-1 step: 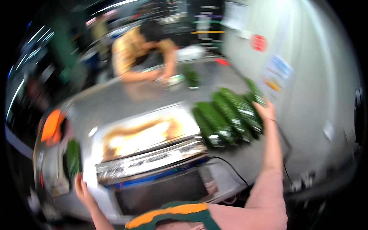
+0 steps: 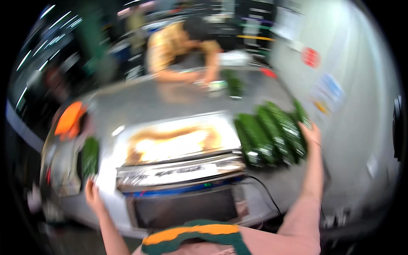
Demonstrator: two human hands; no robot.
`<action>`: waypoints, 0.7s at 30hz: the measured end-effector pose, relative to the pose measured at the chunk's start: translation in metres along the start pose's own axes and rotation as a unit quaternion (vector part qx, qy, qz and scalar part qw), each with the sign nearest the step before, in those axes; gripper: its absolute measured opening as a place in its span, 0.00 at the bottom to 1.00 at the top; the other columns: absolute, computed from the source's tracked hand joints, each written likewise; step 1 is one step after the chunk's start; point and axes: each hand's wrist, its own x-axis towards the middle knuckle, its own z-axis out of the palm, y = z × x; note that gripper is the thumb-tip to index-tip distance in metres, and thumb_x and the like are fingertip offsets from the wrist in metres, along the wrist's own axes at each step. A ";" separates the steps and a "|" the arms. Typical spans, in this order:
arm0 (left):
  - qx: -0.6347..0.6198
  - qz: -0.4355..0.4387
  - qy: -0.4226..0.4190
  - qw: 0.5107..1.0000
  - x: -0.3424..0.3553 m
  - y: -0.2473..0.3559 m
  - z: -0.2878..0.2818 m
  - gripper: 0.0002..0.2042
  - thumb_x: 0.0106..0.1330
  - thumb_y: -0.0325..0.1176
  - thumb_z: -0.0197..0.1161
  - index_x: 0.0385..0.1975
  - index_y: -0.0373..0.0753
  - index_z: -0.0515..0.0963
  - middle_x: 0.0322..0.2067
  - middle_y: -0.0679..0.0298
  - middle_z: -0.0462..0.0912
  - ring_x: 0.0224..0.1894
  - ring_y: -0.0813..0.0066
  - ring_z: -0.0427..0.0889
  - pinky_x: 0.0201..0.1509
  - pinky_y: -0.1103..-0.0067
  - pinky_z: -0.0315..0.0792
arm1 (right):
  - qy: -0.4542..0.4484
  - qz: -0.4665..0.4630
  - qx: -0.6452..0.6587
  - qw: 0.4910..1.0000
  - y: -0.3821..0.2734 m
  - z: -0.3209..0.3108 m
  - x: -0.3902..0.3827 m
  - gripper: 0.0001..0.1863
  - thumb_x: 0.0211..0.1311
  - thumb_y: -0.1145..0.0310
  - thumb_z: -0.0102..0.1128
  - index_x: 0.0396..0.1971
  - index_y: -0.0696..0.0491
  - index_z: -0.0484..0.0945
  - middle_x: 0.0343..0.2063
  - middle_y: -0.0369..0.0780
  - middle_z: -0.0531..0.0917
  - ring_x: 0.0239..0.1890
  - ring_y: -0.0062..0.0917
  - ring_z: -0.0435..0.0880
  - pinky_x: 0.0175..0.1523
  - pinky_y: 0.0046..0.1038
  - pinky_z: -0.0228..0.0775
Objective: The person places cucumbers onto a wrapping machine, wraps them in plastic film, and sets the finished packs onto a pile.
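Observation:
On the right of the steel table, my right hand grips the near end of a plastic-wrapped green vegetable pack, which looks like cucumbers. It lies against a row of similar wrapped packs. At the left, my left hand has its fingers apart at the near end of another green pack; blur hides whether they touch it. Between my hands stands a wrapping machine with a shiny, brown-stained plate on top.
Across the steel table, a person bends over a pale item, beside a green pack. An orange thing and a clear box-like item are at the left edge. A black cord runs from the machine; a wall rises right.
The whole scene has shifted to the right in the picture. My left hand is closer to the left green pack. My right hand stays on the pack at the row's right end.

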 end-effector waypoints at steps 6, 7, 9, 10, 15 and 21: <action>0.300 -0.041 0.013 0.953 0.055 -0.107 -0.027 0.23 0.51 0.34 0.61 0.48 0.33 0.70 0.46 0.50 0.72 0.49 0.58 0.72 0.54 0.70 0.65 | -0.077 0.000 -0.035 0.996 0.121 0.024 0.020 0.26 0.64 0.55 0.44 0.51 0.63 0.67 0.49 0.52 0.72 0.53 0.38 0.71 0.57 0.29 0.60; 0.336 -0.050 0.004 0.940 0.058 -0.102 -0.017 0.24 0.50 0.35 0.61 0.48 0.33 0.70 0.47 0.48 0.71 0.51 0.55 0.69 0.56 0.68 0.63 | -0.014 -0.025 -0.123 0.992 0.122 0.017 0.016 0.25 0.65 0.58 0.44 0.50 0.65 0.68 0.49 0.52 0.73 0.52 0.37 0.72 0.56 0.29 0.61; 0.401 -0.097 -0.040 0.910 0.079 -0.109 -0.009 0.27 0.51 0.37 0.62 0.51 0.32 0.67 0.52 0.49 0.66 0.56 0.54 0.63 0.59 0.68 0.60 | -0.042 -0.060 -0.022 0.997 0.119 0.004 0.007 0.23 0.65 0.60 0.44 0.49 0.66 0.68 0.47 0.50 0.74 0.50 0.34 0.73 0.55 0.27 0.62; 0.429 -0.074 -0.041 0.899 0.090 -0.118 -0.006 0.29 0.51 0.38 0.62 0.53 0.32 0.65 0.53 0.49 0.64 0.57 0.55 0.62 0.59 0.69 0.60 | -0.050 -0.038 0.020 0.998 0.102 -0.002 -0.004 0.23 0.65 0.61 0.44 0.48 0.66 0.69 0.46 0.49 0.75 0.49 0.33 0.73 0.54 0.26 0.62; 0.496 -0.039 -0.061 0.865 0.148 -0.147 0.048 0.34 0.52 0.39 0.63 0.57 0.32 0.57 0.56 0.52 0.60 0.58 0.57 0.59 0.59 0.67 0.59 | -0.103 -0.056 0.062 0.991 0.143 -0.061 -0.032 0.18 0.64 0.62 0.48 0.44 0.61 0.73 0.38 0.40 0.79 0.40 0.23 0.76 0.43 0.22 0.68; 0.508 -0.265 -0.080 0.816 0.179 -0.117 0.069 0.29 0.46 0.34 0.67 0.48 0.35 0.61 0.49 0.57 0.62 0.56 0.60 0.62 0.54 0.65 0.66 | -0.127 0.139 -0.062 0.980 -0.101 -0.105 -0.168 0.25 0.60 0.55 0.50 0.50 0.58 0.71 0.49 0.48 0.74 0.53 0.36 0.71 0.57 0.32 0.60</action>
